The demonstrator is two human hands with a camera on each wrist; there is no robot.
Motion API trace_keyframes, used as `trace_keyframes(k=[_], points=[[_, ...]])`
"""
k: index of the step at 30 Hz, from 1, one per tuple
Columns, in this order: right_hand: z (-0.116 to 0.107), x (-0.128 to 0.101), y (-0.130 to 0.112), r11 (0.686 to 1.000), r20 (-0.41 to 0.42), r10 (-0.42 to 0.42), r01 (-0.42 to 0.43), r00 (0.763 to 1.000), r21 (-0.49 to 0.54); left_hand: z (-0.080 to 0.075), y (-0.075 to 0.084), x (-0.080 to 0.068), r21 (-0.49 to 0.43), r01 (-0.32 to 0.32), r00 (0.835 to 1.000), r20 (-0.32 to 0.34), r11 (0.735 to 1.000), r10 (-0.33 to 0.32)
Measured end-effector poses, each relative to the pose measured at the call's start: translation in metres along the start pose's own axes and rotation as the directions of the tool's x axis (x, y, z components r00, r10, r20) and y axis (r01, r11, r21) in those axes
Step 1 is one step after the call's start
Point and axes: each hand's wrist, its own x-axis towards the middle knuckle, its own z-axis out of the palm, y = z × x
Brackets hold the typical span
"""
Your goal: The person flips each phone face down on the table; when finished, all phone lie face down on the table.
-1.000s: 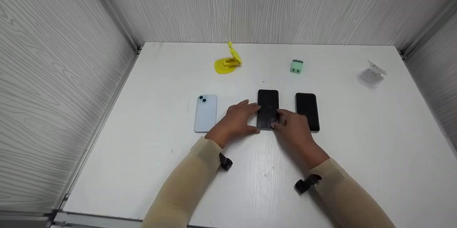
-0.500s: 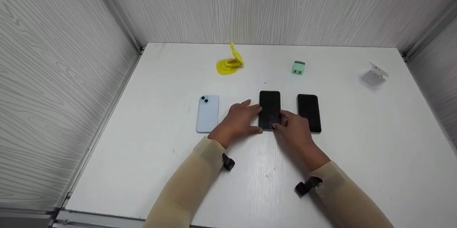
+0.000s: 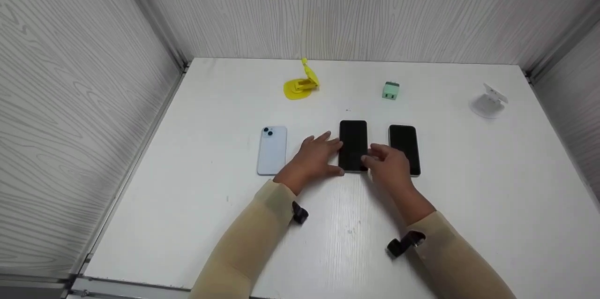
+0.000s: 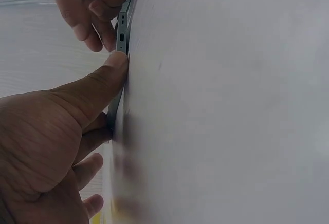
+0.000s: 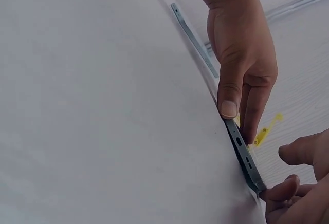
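A black-screened phone lies face up on the white table between the two hands. Along its left edge rest the extended fingers of my left hand, the thumb at the near left corner. The left wrist view shows that thumb against the phone's end with the port. My right hand is at the phone's near right side. In the right wrist view its thumb stands apart above the phone, while a bent finger touches the corner. A second dark phone is partly covered by the right hand.
To the left lies a light blue phone, camera side up. Further back stand a yellow phone stand, a green charger plug and a clear and white stand. Panelled walls border the table.
My right thumb has lifted off the phone's near right corner. My left hand keeps its place at the left edge. The whole view has shifted slightly.
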Motion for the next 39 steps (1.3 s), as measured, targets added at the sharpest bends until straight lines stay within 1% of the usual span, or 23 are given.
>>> trace_keyframes(k=[6,10,13,17,22,25,29,31,33,36,39], points=[[-0.002,0.002,-0.005,0.989,0.015,0.042,-0.044,0.999,0.141,0.0,-0.005,-0.004,-0.043,-0.024,1.0,-0.021,0.999,0.023],[-0.003,0.0,-0.01,0.99,0.001,0.021,-0.021,1.0,0.138,0.0,-0.008,-0.004,-0.068,-0.037,0.999,-0.028,0.997,0.035],[-0.001,-0.003,-0.013,0.994,-0.02,-0.008,0.011,1.0,0.109,0.001,-0.009,-0.004,-0.084,-0.041,0.999,-0.03,0.996,0.038],[0.003,-0.006,-0.017,0.996,-0.044,-0.057,0.06,0.997,0.063,0.002,-0.01,-0.003,-0.083,-0.041,0.998,-0.04,0.996,0.038],[0.011,-0.012,-0.023,0.989,-0.045,-0.142,0.14,0.989,-0.044,0.004,-0.011,-0.002,-0.081,-0.046,0.997,-0.065,0.996,0.041],[0.015,-0.016,-0.026,0.968,-0.058,-0.218,0.208,0.974,-0.138,0.005,-0.011,-0.002,-0.092,-0.049,0.996,-0.077,0.995,0.042],[0.02,-0.019,-0.029,0.924,-0.093,-0.313,0.28,0.945,-0.26,0.006,-0.011,-0.003,-0.091,-0.05,0.995,-0.087,0.995,0.043],[0.022,-0.019,-0.03,0.912,-0.113,-0.334,0.29,0.936,-0.289,0.006,-0.01,-0.003,-0.083,-0.053,0.995,-0.093,0.995,0.045],[0.023,-0.019,-0.031,0.908,-0.132,-0.34,0.288,0.931,-0.305,0.005,-0.011,-0.003,-0.077,-0.057,0.994,-0.095,0.995,0.05],[0.024,-0.018,-0.031,0.909,-0.153,-0.335,0.276,0.93,-0.314,0.003,-0.011,-0.003,-0.081,-0.067,0.995,-0.084,0.995,0.06],[0.023,-0.017,-0.03,0.913,-0.17,-0.32,0.256,0.932,-0.317,-0.001,-0.013,-0.001,-0.105,-0.075,0.996,-0.057,0.992,0.07]])
